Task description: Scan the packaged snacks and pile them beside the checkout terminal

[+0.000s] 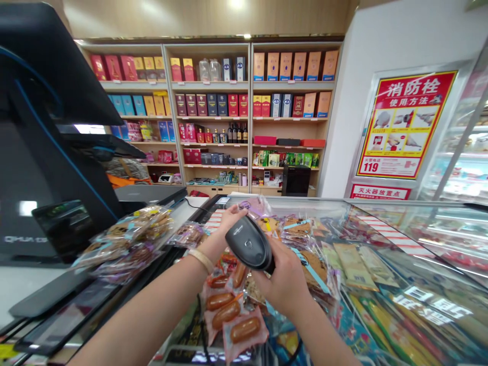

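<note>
My right hand (284, 274) is wrapped around the handle of a black barcode scanner (247, 241), whose head points away from me. Beyond the scanner, my left hand (231, 219) grips a clear plastic packet (257, 205) with purple print; the scanner partly hides its fingers. Under both hands lie packaged sausages (244, 329), their clear wrappers tinted pink. Wrapped flat baked snacks (312, 269) with blue strips sit right of my right hand.
A pile of wrapped snacks (141, 229) rests on the counter to the left, by a black checkout terminal (57, 152). Glass edges (381, 203) frame the display case. Long packets (392, 325) lie at the right. Shelves (213, 86) of boxed goods stand behind.
</note>
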Demonstrator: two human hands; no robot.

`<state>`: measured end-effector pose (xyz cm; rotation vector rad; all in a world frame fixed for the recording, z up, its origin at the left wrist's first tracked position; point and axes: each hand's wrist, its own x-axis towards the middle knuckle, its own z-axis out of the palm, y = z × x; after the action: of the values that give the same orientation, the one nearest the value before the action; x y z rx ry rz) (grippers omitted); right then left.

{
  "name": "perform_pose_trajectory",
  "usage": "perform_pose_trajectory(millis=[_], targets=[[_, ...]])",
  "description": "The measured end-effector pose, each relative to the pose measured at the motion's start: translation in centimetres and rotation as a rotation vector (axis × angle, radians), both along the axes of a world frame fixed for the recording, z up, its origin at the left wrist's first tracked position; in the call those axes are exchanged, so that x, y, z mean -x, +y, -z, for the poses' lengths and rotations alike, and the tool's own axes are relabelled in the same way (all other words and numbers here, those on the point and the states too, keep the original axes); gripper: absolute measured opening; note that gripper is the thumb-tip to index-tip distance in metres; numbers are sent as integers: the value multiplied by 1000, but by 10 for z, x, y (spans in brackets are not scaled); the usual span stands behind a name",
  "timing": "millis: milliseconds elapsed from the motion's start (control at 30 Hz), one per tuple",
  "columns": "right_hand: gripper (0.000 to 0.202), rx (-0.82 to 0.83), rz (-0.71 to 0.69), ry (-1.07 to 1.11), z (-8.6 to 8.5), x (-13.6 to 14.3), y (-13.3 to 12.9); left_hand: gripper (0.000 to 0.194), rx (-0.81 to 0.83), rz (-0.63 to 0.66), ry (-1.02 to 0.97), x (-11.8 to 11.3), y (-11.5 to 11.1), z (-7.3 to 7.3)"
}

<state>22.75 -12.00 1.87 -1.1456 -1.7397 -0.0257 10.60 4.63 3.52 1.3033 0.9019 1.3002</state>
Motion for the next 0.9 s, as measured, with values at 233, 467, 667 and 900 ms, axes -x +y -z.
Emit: perform_pose_trajectory(millis=[233, 467, 667, 900], targets=[[10, -44, 28, -7, 0, -4, 0, 26, 512, 195, -669, 72, -42, -3], [15, -27, 19, -78, 6, -1, -1, 39, 634, 316, -925, 97, -76, 7], [17, 17, -15, -119, 10, -2, -2, 38, 658, 397, -820, 89, -81, 10], [12, 88, -42, -212, 9, 3, -8, 7, 233, 88, -593, 80, -73, 31]])
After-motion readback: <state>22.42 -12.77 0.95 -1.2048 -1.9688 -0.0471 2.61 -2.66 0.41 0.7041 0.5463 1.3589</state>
